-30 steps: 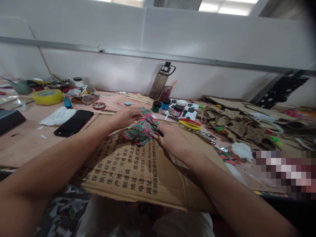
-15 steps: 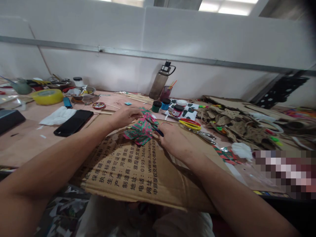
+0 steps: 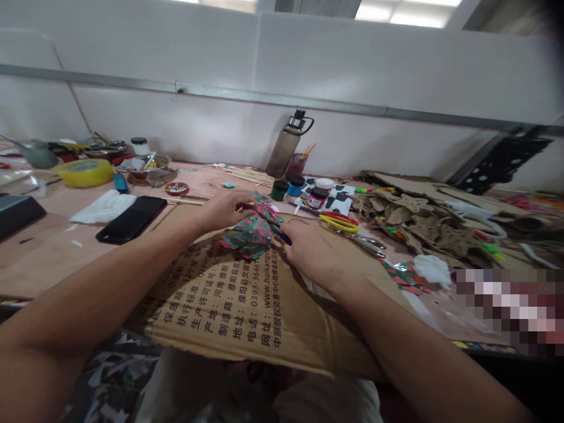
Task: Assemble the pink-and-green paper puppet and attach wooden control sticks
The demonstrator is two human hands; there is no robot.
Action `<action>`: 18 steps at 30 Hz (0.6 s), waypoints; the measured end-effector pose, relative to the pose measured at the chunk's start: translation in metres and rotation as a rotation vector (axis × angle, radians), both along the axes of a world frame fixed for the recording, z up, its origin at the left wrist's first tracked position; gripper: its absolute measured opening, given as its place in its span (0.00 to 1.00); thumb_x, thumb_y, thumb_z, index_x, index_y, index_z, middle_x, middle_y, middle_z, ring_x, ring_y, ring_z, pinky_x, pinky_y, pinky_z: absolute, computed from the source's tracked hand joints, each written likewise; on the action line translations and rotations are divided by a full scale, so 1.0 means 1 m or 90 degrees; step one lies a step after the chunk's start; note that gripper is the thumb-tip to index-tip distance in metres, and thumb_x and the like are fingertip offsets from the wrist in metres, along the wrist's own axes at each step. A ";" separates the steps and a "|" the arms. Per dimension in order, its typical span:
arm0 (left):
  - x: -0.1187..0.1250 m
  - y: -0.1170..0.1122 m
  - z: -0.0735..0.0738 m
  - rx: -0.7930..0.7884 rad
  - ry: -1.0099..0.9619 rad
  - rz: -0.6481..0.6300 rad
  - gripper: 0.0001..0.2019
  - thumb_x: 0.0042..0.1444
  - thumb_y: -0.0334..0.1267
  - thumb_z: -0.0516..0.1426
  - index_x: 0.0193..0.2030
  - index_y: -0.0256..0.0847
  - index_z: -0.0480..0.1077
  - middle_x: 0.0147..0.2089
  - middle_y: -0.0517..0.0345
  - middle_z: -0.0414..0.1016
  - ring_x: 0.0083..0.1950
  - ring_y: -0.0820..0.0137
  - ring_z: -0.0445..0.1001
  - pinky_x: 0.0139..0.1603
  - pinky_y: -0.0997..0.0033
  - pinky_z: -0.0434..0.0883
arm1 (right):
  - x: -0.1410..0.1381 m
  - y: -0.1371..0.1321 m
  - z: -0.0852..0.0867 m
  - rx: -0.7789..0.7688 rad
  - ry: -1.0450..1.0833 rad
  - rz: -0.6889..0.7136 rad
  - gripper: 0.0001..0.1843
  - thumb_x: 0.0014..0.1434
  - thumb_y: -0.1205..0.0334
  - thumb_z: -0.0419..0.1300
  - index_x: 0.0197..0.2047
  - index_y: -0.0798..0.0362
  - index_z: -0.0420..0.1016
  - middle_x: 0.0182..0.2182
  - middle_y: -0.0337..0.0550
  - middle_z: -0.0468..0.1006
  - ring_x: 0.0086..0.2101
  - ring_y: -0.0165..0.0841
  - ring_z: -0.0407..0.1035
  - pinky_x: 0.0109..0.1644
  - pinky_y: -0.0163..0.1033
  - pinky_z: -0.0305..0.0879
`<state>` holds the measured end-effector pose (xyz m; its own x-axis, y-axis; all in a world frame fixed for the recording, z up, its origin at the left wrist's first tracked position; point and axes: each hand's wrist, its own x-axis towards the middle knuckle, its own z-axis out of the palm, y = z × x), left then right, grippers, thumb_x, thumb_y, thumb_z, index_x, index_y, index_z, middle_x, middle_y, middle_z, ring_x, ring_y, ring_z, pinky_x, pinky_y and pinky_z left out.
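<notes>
A red and green patterned tree-shaped piece (image 3: 249,234) lies on a printed cardboard sheet (image 3: 238,305) in the middle of the table. My left hand (image 3: 224,208) pinches the piece's upper edge, fingers closed. My right hand (image 3: 311,249) is closed on a thin dark tool with a blue handle (image 3: 275,229), whose tip rests on the piece near my left fingers.
Yellow-handled scissors (image 3: 341,223) and paint jars (image 3: 317,197) lie just beyond my right hand. A water bottle (image 3: 286,144) stands by the wall. A black phone (image 3: 132,218), white tissue (image 3: 103,207) and yellow tape roll (image 3: 86,173) are at the left. Cardboard and twine shapes (image 3: 423,220) crowd the right.
My left hand has lifted the piece's top edge slightly and the tool tip has shifted a little toward it. Everything else is as before.
</notes>
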<state>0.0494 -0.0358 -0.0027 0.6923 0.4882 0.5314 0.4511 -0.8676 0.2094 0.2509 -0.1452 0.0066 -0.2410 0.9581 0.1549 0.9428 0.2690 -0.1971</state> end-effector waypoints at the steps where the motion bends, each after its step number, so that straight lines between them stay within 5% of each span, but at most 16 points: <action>1: 0.000 0.000 0.000 0.000 -0.001 0.004 0.07 0.57 0.35 0.57 0.38 0.38 0.77 0.36 0.55 0.80 0.35 0.73 0.76 0.38 0.75 0.71 | 0.001 0.000 -0.001 0.006 0.011 0.008 0.12 0.59 0.71 0.56 0.46 0.55 0.76 0.45 0.50 0.79 0.40 0.36 0.70 0.44 0.36 0.61; 13: -0.004 0.000 0.001 0.024 -0.002 -0.041 0.08 0.59 0.37 0.56 0.35 0.38 0.77 0.34 0.54 0.80 0.34 0.73 0.75 0.37 0.74 0.71 | 0.005 0.002 -0.006 -0.018 -0.004 0.050 0.08 0.59 0.64 0.59 0.40 0.53 0.78 0.39 0.50 0.80 0.35 0.38 0.71 0.40 0.39 0.61; 18: -0.006 0.003 -0.001 0.064 -0.023 -0.011 0.10 0.59 0.39 0.56 0.36 0.37 0.77 0.33 0.53 0.80 0.34 0.71 0.75 0.38 0.72 0.70 | 0.009 0.001 -0.010 -0.021 -0.014 0.106 0.16 0.59 0.51 0.61 0.44 0.54 0.77 0.43 0.52 0.79 0.40 0.41 0.71 0.44 0.42 0.62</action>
